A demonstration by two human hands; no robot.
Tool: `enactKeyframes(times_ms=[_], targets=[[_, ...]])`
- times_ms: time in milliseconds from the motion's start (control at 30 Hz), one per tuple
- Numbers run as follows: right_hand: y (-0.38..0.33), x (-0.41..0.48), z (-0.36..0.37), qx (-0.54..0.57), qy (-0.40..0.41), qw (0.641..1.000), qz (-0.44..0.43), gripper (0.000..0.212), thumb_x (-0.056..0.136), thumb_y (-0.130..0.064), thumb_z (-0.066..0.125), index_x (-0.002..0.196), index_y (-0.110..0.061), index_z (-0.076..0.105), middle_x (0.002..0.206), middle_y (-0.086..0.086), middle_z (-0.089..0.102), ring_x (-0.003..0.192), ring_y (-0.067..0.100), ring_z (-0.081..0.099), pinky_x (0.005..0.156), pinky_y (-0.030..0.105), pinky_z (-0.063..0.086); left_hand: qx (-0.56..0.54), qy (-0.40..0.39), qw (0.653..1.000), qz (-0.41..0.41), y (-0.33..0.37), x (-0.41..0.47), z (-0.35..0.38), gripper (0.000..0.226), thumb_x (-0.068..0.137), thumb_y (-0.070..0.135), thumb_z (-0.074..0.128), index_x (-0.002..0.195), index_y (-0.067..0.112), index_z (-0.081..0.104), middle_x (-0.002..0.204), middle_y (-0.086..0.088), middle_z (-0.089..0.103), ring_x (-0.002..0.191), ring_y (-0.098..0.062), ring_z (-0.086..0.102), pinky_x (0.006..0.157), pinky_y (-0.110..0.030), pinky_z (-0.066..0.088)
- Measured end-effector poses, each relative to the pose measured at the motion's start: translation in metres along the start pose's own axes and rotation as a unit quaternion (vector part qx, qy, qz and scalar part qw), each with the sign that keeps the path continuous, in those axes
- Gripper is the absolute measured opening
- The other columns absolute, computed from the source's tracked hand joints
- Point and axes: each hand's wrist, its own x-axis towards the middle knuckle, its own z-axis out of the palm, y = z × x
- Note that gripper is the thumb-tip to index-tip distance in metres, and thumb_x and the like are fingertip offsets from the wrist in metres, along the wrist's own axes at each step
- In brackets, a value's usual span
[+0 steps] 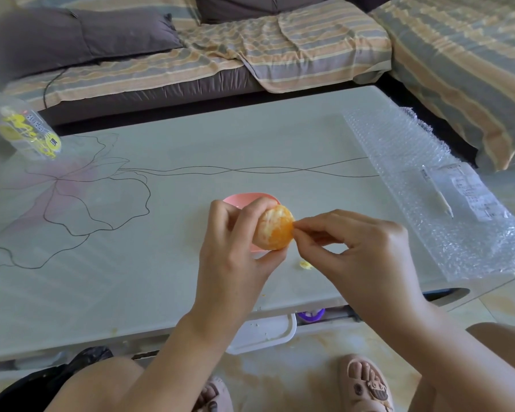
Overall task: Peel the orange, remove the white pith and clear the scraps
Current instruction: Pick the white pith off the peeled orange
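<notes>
Left grip (234,248) around peeled orange (275,230)

Your orange (275,228) is bright orange, streaked with white pith (267,220). Your bowl (244,200) is pink. Your table (191,138) is pale grey-green, drawn with thin black flower lines over faint pink. The scrap (304,265) is pale yellow, the bottle (21,126) clear with a yellow label, the sofa (309,40) striped orange, grey and cream.

One orange (275,230), one bowl (241,199), one bottle (18,126), two hands (235,254) (361,245).
</notes>
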Motion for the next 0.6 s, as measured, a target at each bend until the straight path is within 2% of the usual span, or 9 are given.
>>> enactKeyframes(times_ms=[167,233,300,367,433,500,600], targets=[[0.002,0.002,-0.002,-0.013,-0.003,0.999,0.033,0.006,0.071,-0.011,0.068,0.068,-0.014,0.071,0.061,-0.004,0.066,0.056,0.009,0.062,0.057,0.025,0.048,-0.023,0.0,1.0,-0.016,0.004,-0.001,0.002,0.055,0.063,0.024,0.085,0.11,0.025,0.056,0.094,0.014,0.03,0.08,0.004,0.039,0.073,0.001,0.034],[0.01,0.006,-0.001,-0.033,-0.016,0.998,0.06,0.007,0.073,-0.01,0.069,0.068,-0.014,0.07,0.061,-0.003,0.066,0.056,0.01,0.06,0.058,0.024,0.046,-0.047,-0.002,0.998,-0.039,0.004,-0.001,0.002,0.055,0.062,0.025,0.088,0.109,0.025,0.059,0.097,0.011,0.038,0.086,0.007,0.046,0.076,0.0,0.036],[0.025,0.009,0.003,-0.068,-0.061,0.991,0.099,0.009,0.081,-0.01,0.068,0.073,-0.013,0.071,0.065,-0.003,0.067,0.06,0.013,0.059,0.061,0.025,0.043,-0.093,-0.021,0.993,-0.07,0.005,0.001,0.001,0.052,0.063,0.021,0.088,0.107,0.027,0.061,0.099,0.008,0.05,0.093,0.003,0.053,0.079,-0.006,0.042],[0.042,0.011,0.009,-0.097,-0.138,0.975,0.143,0.012,0.086,-0.011,0.062,0.079,-0.011,0.071,0.072,-0.002,0.068,0.067,0.016,0.059,0.064,0.024,0.042,-0.203,-0.058,0.963,-0.167,0.003,0.004,0.001,0.047,0.065,0.013,0.087,0.103,0.028,0.062,0.105,0.008,0.061,0.095,-0.002,0.061,0.078,-0.011,0.047],[0.056,0.01,0.019,-0.134,-0.207,0.955,0.164,0.014,0.087,-0.012,0.058,0.081,-0.01,0.071,0.078,0.0,0.068,0.074,0.019,0.06,0.066,0.027,0.044,-0.331,-0.111,0.88,-0.323,-0.002,0.005,0.0,0.045,0.064,0.016,0.087,0.102,0.025,0.066,0.104,0.007,0.07,0.093,-0.003,0.066,0.077,-0.015,0.05],[0.064,0.008,0.028,-0.168,-0.256,0.935,0.179,0.014,0.085,-0.013,0.058,0.08,-0.011,0.071,0.078,-0.003,0.064,0.077,0.019,0.059,0.067,0.03,0.046,-0.438,-0.149,0.768,-0.443,-0.008,0.005,0.0,0.042,0.064,0.022,0.084,0.102,0.018,0.068,0.099,0.004,0.072,0.094,-0.012,0.067,0.079,-0.021,0.054],[0.068,0.005,0.034,-0.168,-0.287,0.92,0.208,0.007,0.079,-0.016,0.064,0.074,-0.011,0.066,0.07,-0.01,0.053,0.075,0.016,0.056,0.061,0.026,0.043,-0.545,-0.149,0.599,-0.568,-0.012,0.005,-0.001,0.037,0.066,0.018,0.068,0.102,0.008,0.064,0.093,-0.007,0.07,0.086,-0.019,0.066,0.078,-0.027,0.055]])
